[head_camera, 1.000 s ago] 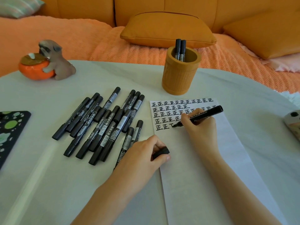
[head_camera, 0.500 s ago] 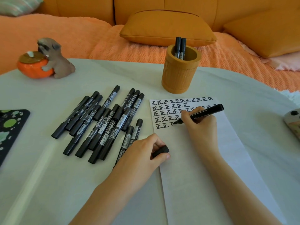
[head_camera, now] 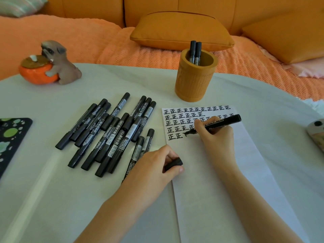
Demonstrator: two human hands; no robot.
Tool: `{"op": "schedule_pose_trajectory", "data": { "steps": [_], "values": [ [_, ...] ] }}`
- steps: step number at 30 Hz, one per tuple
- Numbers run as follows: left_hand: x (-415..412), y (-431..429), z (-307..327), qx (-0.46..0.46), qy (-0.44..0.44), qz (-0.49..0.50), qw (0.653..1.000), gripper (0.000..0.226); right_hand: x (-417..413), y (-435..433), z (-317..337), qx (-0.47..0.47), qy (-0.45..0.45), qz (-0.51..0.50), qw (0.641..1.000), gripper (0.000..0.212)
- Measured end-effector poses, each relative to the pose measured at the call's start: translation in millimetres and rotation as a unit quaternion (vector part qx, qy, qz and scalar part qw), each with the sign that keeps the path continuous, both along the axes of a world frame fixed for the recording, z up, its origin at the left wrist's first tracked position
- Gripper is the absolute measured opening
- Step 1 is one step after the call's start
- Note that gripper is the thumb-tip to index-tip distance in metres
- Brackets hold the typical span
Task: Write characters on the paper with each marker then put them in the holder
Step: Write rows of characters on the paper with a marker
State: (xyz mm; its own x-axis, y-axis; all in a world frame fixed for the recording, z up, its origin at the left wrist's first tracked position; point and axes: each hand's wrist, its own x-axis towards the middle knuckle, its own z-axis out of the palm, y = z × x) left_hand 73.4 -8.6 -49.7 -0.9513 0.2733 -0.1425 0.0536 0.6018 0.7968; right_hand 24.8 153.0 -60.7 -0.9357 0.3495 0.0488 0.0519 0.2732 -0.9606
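At the far left edge of the pale counter (head_camera: 43, 199) lies a dark board with green spots (head_camera: 10, 137). Behind it sits a dog figurine hugging an orange jar (head_camera: 50, 67).

Next comes a loose pile of capped black markers (head_camera: 112, 134), more than ten, lying flat and touching one another.

The left hand (head_camera: 152, 165) rests at the left edge of the paper (head_camera: 236, 199), just beside the pile, its grip curled round a black cap (head_camera: 173, 163).

The white paper carries rows of the character 正 (head_camera: 185, 116) at its far end: four rows, then a fifth with two finished characters. Behind the paper stands the orange holder (head_camera: 194, 81), upright, with two markers (head_camera: 195, 51) standing inside it.

The right hand (head_camera: 217, 137) has its grip closed on an uncapped marker (head_camera: 222, 122), held like a pen. The tip is down on the paper, where a third character of the fifth row is partly drawn.

At the far right edge a small object (head_camera: 317, 132) is cut off and cannot be identified. An orange sofa cushion (head_camera: 180, 30) lies behind the counter.

The task looks to be at an early stage. Two markers are in the holder and one is mid-character. The whole pile appears to be waiting to be written with and put away. The marker in hand needs its character finished and its cap put back on before it joins the other two.
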Motion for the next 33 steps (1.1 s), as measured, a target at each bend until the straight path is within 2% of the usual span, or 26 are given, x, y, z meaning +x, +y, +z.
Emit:
{"op": "schedule_pose_trajectory", "data": {
  "steps": [14, 25, 33],
  "values": [
    [0.1, -0.7, 0.3, 0.005, -0.008, -0.002, 1.000, 0.011, -0.2, -0.3, -1.4, 0.026, 0.000, 0.008, 1.000, 0.024],
    [0.1, -0.7, -0.1, 0.002, -0.005, -0.004, 1.000, 0.011, 0.6, 1.1, -1.7, 0.010, -0.008, 0.003, 1.000, 0.031],
    [-0.3, -0.8, -0.9, 0.000, -0.004, -0.005, 1.000, 0.011, 0.3, -0.6, -1.7, 0.023, -0.007, 0.011, 1.000, 0.025]
  ]
}}
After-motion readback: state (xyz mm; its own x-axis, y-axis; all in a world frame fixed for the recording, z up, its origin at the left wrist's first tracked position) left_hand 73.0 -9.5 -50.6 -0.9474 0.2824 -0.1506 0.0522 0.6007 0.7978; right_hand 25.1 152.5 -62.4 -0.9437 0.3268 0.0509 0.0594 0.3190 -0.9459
